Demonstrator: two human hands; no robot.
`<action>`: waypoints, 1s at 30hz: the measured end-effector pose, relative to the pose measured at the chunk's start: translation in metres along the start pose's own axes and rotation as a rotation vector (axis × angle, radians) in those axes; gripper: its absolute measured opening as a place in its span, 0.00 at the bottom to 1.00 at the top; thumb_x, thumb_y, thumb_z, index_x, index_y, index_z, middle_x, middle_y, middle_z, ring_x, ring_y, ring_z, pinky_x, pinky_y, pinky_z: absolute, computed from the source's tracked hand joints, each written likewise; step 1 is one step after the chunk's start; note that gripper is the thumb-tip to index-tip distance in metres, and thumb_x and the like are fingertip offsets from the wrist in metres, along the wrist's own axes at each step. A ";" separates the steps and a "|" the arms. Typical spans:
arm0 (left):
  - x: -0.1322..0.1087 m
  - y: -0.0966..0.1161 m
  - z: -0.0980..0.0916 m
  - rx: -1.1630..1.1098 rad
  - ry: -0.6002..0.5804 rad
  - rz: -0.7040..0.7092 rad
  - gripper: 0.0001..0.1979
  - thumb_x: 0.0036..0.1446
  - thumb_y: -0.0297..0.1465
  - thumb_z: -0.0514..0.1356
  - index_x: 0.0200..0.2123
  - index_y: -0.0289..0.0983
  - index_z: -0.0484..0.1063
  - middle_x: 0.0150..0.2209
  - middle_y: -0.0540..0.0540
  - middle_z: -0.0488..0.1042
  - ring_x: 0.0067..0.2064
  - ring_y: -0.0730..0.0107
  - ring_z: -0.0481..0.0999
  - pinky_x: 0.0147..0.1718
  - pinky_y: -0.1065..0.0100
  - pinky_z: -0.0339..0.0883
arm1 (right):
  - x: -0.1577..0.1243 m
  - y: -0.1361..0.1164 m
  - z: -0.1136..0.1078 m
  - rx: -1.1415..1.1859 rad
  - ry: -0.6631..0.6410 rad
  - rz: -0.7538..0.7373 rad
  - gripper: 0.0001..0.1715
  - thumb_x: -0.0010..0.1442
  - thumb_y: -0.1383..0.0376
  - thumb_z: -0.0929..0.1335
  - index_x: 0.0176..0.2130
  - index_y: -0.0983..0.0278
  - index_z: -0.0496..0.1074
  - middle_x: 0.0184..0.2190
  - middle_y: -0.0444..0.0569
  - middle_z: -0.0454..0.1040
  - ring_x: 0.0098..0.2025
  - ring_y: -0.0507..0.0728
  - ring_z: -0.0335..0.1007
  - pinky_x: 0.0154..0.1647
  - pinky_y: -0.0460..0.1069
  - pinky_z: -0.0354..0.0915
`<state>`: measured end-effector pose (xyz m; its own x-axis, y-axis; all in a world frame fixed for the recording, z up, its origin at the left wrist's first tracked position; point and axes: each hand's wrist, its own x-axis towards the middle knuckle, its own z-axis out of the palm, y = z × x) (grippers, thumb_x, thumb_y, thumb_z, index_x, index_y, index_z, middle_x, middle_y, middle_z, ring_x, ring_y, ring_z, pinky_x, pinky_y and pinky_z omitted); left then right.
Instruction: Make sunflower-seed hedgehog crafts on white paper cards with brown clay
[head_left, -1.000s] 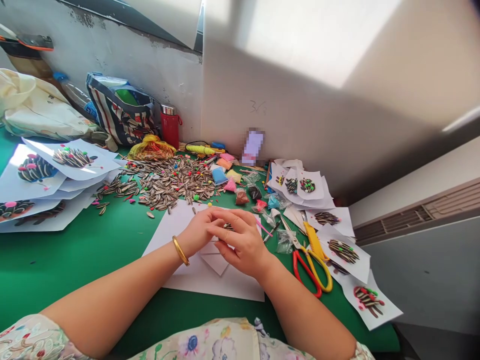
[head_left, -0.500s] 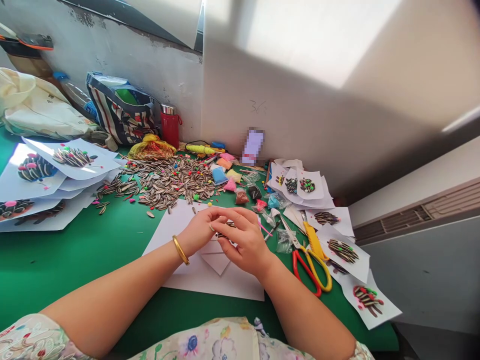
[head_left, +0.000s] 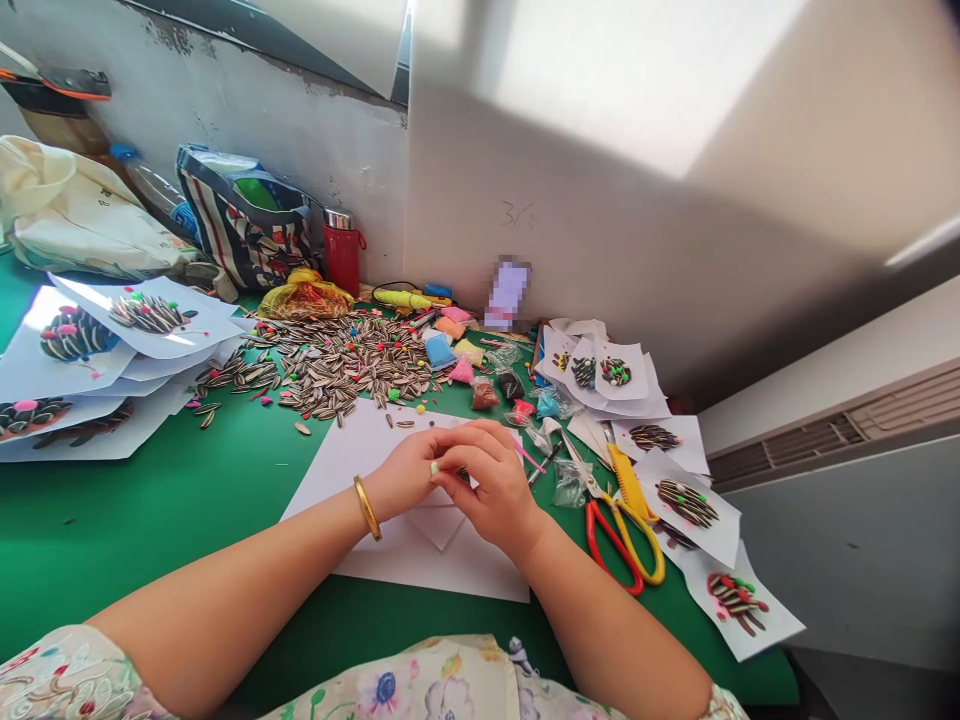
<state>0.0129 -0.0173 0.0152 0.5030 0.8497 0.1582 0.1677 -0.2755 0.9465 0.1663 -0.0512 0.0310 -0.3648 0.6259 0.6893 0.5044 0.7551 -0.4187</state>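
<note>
A person seated at a green counter [head_left: 150,500] is bringing both hands together over a large white sheet [head_left: 352,450] lying on it. The right hand [head_left: 491,485] is pinching a small dark striped piece [head_left: 461,473] between its fingers; most of the piece is hidden, so it cannot be told exactly what it is. The left hand [head_left: 405,472], wearing a gold bangle [head_left: 367,507] at the wrist, is curling its fingers closed with the tips meeting the right fingers at that piece, though whether they are gripping it is hidden. Just beneath the fingers, a small folded white paper [head_left: 439,525] is lying on the sheet. Beyond the fingers, a loose heap of striped sunflower seeds [head_left: 337,365] is spreading across the counter, with small coloured clay packets [head_left: 450,345] near its right edge. To the right of the fingers, red-and-yellow scissors [head_left: 622,540] are lying beside a yellow tool [head_left: 626,478], and past them are white cards with seed pictures [head_left: 686,500]. Far to the left of the fingers, more seed pictures on white sheets [head_left: 142,315] are overlapping. Well beyond the fingers, against the wall, a red flask [head_left: 341,252] is standing upright next to a striped bag [head_left: 240,225]. Floral sleeves are showing at the bottom edge.
</note>
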 end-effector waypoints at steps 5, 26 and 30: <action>-0.001 -0.004 0.000 0.071 0.037 -0.012 0.14 0.44 0.28 0.56 0.36 0.35 0.76 0.39 0.45 0.80 0.42 0.59 0.77 0.41 0.62 0.70 | 0.001 0.000 0.000 0.007 -0.053 -0.005 0.09 0.64 0.64 0.68 0.46 0.58 0.76 0.49 0.48 0.77 0.51 0.60 0.68 0.54 0.59 0.65; -0.002 0.005 -0.001 -0.314 0.099 -0.229 0.12 0.48 0.29 0.59 0.38 0.33 0.74 0.35 0.46 0.78 0.38 0.63 0.75 0.38 0.66 0.70 | -0.002 -0.002 0.001 -0.134 -0.032 -0.029 0.15 0.65 0.61 0.67 0.50 0.58 0.77 0.55 0.49 0.75 0.60 0.62 0.63 0.60 0.60 0.63; 0.000 0.008 -0.001 -0.195 0.111 -0.128 0.11 0.42 0.29 0.60 0.33 0.34 0.74 0.35 0.46 0.78 0.39 0.61 0.75 0.39 0.63 0.71 | -0.002 -0.003 0.002 -0.034 -0.019 0.012 0.12 0.64 0.57 0.68 0.44 0.56 0.79 0.51 0.48 0.77 0.58 0.62 0.65 0.59 0.61 0.64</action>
<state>0.0132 -0.0190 0.0233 0.3902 0.9192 0.0530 0.0524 -0.0797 0.9954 0.1636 -0.0543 0.0296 -0.3732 0.6388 0.6728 0.5350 0.7407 -0.4064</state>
